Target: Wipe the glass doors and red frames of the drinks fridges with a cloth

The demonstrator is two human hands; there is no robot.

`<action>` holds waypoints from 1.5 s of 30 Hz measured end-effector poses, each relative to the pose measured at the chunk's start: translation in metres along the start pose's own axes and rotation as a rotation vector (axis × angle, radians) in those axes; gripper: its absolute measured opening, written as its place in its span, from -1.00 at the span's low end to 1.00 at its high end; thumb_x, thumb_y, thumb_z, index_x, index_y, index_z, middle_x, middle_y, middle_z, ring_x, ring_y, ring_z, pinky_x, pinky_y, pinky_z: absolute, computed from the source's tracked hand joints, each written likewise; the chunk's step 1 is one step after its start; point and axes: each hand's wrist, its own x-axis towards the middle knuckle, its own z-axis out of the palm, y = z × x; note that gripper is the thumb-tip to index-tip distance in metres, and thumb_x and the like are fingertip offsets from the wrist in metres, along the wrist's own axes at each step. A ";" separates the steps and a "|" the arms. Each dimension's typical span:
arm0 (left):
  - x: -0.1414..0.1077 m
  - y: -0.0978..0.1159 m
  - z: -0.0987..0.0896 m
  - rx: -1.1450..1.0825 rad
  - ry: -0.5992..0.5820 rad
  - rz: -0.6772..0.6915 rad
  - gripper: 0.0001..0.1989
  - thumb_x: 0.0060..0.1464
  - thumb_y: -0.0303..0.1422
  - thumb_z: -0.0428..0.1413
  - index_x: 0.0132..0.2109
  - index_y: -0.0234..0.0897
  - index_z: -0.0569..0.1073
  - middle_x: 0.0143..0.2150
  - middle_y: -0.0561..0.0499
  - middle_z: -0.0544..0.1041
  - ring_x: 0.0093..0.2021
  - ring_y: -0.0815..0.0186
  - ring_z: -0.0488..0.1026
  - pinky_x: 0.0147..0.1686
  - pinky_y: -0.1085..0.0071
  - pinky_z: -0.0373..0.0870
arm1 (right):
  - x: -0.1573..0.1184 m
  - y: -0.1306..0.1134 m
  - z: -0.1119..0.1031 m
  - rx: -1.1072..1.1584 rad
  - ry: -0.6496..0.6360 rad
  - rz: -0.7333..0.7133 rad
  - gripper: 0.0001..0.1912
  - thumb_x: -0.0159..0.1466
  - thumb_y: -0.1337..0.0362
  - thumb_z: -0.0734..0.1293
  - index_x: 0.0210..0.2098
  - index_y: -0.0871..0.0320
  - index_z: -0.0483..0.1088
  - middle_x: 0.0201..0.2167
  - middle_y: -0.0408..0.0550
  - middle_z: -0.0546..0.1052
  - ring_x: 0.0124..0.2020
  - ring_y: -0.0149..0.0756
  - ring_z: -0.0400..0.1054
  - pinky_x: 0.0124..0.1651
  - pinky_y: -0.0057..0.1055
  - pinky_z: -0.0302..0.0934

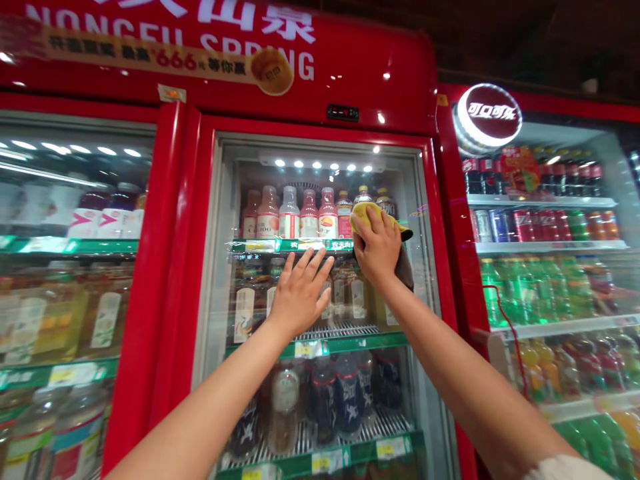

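Observation:
A red-framed drinks cooler with a closed glass door (203,200) fills the middle of the head view. My left hand (301,292) is raised against the glass with its fingers spread and nothing in it, in front of the second shelf. To its right and a little higher, my right hand (375,243) presses a yellow cloth (371,215) with a dark edge and dark underside to the glass. Part of that cloth hangs below the hand beside my wrist. Bottles (290,212) stand on the shelves behind the door.
Another cooler door with bottles (45,310) behind it is at the left. On the right stands a second red cooler (453,233) with cans and bottles and a round lit sign (487,115). A red cord (515,333) hangs along its near edge.

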 end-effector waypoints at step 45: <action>-0.120 -0.132 -0.064 0.143 -0.070 -0.107 -0.39 0.31 -0.35 -0.01 0.46 -0.20 0.13 0.46 -0.12 0.23 0.50 0.12 0.07 0.48 -0.09 -0.10 | -0.013 -0.148 0.026 0.259 -0.066 -0.191 -0.69 0.39 0.26 0.28 0.05 -0.14 0.53 0.24 -0.15 0.49 0.33 -0.02 0.22 0.38 0.11 -0.02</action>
